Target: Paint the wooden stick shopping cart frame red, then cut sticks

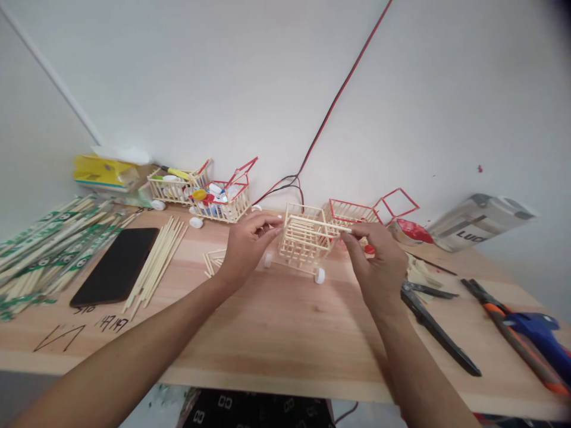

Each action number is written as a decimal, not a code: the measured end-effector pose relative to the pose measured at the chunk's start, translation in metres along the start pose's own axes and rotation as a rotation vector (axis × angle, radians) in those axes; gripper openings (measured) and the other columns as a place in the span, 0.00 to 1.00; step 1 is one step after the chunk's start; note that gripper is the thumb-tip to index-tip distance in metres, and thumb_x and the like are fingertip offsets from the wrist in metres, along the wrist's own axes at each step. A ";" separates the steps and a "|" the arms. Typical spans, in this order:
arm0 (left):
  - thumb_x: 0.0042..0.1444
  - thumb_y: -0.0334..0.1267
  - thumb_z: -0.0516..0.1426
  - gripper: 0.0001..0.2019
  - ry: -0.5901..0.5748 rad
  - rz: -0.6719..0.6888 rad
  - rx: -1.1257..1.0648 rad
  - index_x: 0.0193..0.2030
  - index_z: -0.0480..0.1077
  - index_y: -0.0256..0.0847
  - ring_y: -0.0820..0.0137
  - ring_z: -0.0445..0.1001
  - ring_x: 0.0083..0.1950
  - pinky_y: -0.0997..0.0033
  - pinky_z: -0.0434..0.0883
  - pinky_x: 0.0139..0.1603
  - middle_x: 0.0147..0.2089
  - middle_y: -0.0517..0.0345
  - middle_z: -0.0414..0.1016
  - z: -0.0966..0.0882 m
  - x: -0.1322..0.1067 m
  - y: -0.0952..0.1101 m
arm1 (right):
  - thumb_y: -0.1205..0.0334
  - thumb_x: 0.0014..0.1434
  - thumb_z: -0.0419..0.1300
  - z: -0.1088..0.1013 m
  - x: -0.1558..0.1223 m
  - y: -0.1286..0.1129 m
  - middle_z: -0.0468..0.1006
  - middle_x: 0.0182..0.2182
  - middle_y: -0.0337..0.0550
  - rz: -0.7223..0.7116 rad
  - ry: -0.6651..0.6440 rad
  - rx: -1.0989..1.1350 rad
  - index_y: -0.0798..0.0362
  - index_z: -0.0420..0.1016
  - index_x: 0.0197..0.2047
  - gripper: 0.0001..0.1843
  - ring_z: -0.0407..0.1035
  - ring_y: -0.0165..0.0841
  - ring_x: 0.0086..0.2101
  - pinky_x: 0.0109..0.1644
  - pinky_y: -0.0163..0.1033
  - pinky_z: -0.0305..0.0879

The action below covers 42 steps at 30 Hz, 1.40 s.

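A miniature shopping cart (303, 246) made of pale wooden sticks, with white round wheels, stands on the wooden table between my hands. At its upper left edge, the thumb and fingertips of my left hand (247, 246) are pinched together on the frame; the exact contact is hard to see. My right hand (377, 261) pinches the right end of a pale wooden stick (319, 224), which lies across the top of the cart. Behind my right hand is another stick cart with red edges (352, 211), partly hidden.
Two filled stick carts (223, 205) stand at the back left. On the left lie a phone (116, 267), loose sticks (156, 264) and wrapped chopsticks (57, 255). Black cutters (439, 333), orange-handled pliers (521, 339), a blue tool (542, 342), a red paint cup (413, 232) and a clear container (482, 223) are right.
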State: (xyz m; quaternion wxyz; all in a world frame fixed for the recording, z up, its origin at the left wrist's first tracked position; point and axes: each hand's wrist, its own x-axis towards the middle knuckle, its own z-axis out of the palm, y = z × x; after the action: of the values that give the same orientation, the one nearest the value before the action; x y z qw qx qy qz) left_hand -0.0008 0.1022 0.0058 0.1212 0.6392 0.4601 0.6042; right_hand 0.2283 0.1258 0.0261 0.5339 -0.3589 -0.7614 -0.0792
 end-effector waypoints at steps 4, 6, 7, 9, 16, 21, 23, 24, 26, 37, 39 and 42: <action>0.54 0.35 0.62 0.05 -0.025 -0.095 -0.051 0.37 0.78 0.39 0.69 0.76 0.37 0.68 0.72 0.37 0.38 0.54 0.80 0.003 -0.001 -0.006 | 0.63 0.61 0.60 0.000 0.000 0.000 0.76 0.30 0.38 -0.001 0.007 0.012 0.50 0.73 0.34 0.04 0.70 0.33 0.34 0.41 0.40 0.64; 0.53 0.36 0.62 0.04 -0.026 -0.104 -0.065 0.35 0.78 0.39 0.69 0.77 0.38 0.68 0.73 0.38 0.37 0.54 0.80 0.003 -0.001 -0.007 | 0.63 0.61 0.60 0.001 0.000 -0.001 0.76 0.30 0.39 -0.003 0.010 0.014 0.50 0.73 0.34 0.04 0.70 0.33 0.34 0.42 0.40 0.64; 0.53 0.36 0.62 0.04 -0.028 -0.105 -0.071 0.35 0.78 0.39 0.68 0.77 0.38 0.68 0.73 0.38 0.36 0.54 0.80 0.004 -0.001 -0.007 | 0.63 0.62 0.60 0.001 0.000 0.000 0.76 0.30 0.39 -0.001 0.007 0.014 0.50 0.73 0.33 0.04 0.70 0.33 0.34 0.42 0.41 0.64; 0.53 0.35 0.62 0.04 -0.040 -0.109 -0.083 0.35 0.78 0.39 0.68 0.77 0.37 0.68 0.74 0.38 0.36 0.54 0.80 0.004 -0.001 -0.007 | 0.62 0.62 0.59 0.001 0.000 0.000 0.76 0.30 0.39 0.002 0.007 0.013 0.50 0.73 0.33 0.05 0.70 0.33 0.34 0.41 0.40 0.64; 0.51 0.35 0.63 0.03 -0.044 -0.118 -0.116 0.33 0.78 0.41 0.70 0.76 0.33 0.71 0.74 0.33 0.33 0.57 0.80 0.008 -0.004 -0.010 | 0.63 0.61 0.60 0.002 0.000 0.000 0.76 0.30 0.39 0.003 0.009 0.021 0.50 0.73 0.34 0.04 0.70 0.34 0.34 0.41 0.40 0.65; 0.51 0.34 0.63 0.02 -0.030 -0.121 -0.113 0.32 0.78 0.40 0.70 0.76 0.33 0.70 0.74 0.34 0.32 0.56 0.80 0.008 -0.004 -0.006 | 0.64 0.61 0.60 0.002 0.000 0.000 0.76 0.30 0.39 0.000 0.014 0.021 0.50 0.73 0.33 0.04 0.70 0.33 0.34 0.41 0.40 0.64; 0.51 0.34 0.63 0.02 -0.027 -0.130 -0.117 0.32 0.78 0.40 0.70 0.76 0.34 0.70 0.74 0.36 0.33 0.56 0.79 0.008 -0.005 -0.003 | 0.63 0.62 0.60 0.001 0.000 0.000 0.76 0.30 0.39 0.010 0.011 0.019 0.50 0.73 0.34 0.04 0.70 0.33 0.34 0.41 0.40 0.64; 0.51 0.33 0.63 0.02 -0.026 -0.132 -0.120 0.32 0.78 0.40 0.69 0.76 0.35 0.69 0.74 0.36 0.33 0.56 0.79 0.008 -0.005 -0.001 | 0.63 0.62 0.60 0.001 0.000 0.000 0.76 0.30 0.39 0.016 0.011 0.020 0.50 0.73 0.34 0.04 0.70 0.33 0.34 0.41 0.40 0.65; 0.51 0.33 0.63 0.02 -0.032 -0.130 -0.128 0.32 0.78 0.40 0.69 0.76 0.35 0.69 0.74 0.36 0.33 0.56 0.79 0.007 -0.006 0.001 | 0.63 0.62 0.60 0.000 0.000 0.000 0.77 0.30 0.39 0.021 0.016 0.025 0.50 0.73 0.34 0.04 0.70 0.33 0.34 0.41 0.40 0.65; 0.53 0.32 0.60 0.02 -0.075 -0.142 -0.002 0.34 0.76 0.39 0.73 0.73 0.33 0.74 0.70 0.33 0.33 0.58 0.77 0.007 -0.010 0.004 | 0.64 0.62 0.60 0.002 -0.004 0.003 0.75 0.30 0.38 0.023 0.011 -0.008 0.51 0.72 0.36 0.02 0.69 0.31 0.33 0.40 0.38 0.64; 0.52 0.31 0.61 0.06 -0.058 -0.139 0.014 0.38 0.75 0.39 0.74 0.72 0.32 0.75 0.69 0.32 0.34 0.59 0.76 0.007 -0.011 0.006 | 0.65 0.62 0.60 0.002 -0.005 0.003 0.75 0.30 0.38 0.007 0.016 -0.011 0.51 0.72 0.36 0.02 0.69 0.31 0.33 0.40 0.37 0.64; 0.52 0.31 0.62 0.11 -0.014 -0.101 0.012 0.44 0.74 0.39 0.74 0.73 0.34 0.74 0.71 0.34 0.39 0.57 0.76 0.006 -0.011 0.010 | 0.65 0.62 0.60 0.002 -0.005 0.002 0.75 0.29 0.38 -0.001 0.019 -0.007 0.51 0.72 0.36 0.01 0.68 0.31 0.32 0.40 0.37 0.64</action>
State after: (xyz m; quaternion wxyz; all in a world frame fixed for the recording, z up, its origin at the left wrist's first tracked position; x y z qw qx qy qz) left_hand 0.0107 0.0915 0.0038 0.1513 0.6200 0.4946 0.5900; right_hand 0.2294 0.1263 0.0208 0.5398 -0.3596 -0.7562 -0.0858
